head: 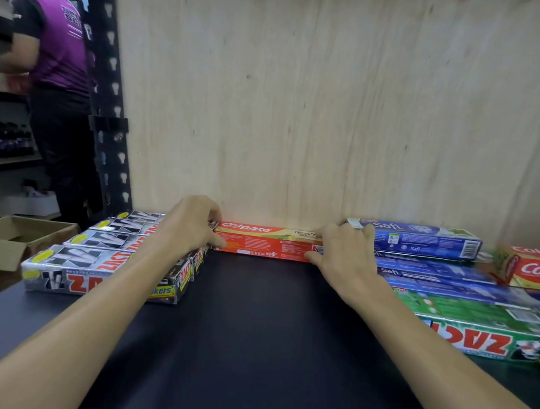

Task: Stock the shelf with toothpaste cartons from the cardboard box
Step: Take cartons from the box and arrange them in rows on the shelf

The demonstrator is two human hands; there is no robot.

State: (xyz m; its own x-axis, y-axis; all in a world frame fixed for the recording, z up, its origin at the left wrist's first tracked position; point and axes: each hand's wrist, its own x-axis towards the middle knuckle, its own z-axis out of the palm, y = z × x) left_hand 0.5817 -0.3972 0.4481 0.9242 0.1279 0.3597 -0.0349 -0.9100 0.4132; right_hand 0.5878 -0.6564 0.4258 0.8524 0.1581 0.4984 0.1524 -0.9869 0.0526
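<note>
Both hands grip a red Colgate carton [266, 241] by its ends, left hand [194, 221] and right hand [345, 249], at the back of the black shelf [266, 336] against the plywood panel [306, 92].

Between the fingers of the left hand [194, 223] and the right hand [343, 247] lies a red Colgate carton [265, 241] of printed card, smooth with a slight sheen; under the fingers the shelf top [266, 336] is dark, matt and even; beyond the fingertips the back panel [306, 92] is pale bare plywood, grained and knotted, unvarnished in look; left of the left fingers the Zact packs [104, 267] are glossy silver, wrapped in shiny film; right of the right fingers the blue Safi cartons [423, 243] are glossy card; far left, the cardboard box [11, 238] is dull brown.
</note>
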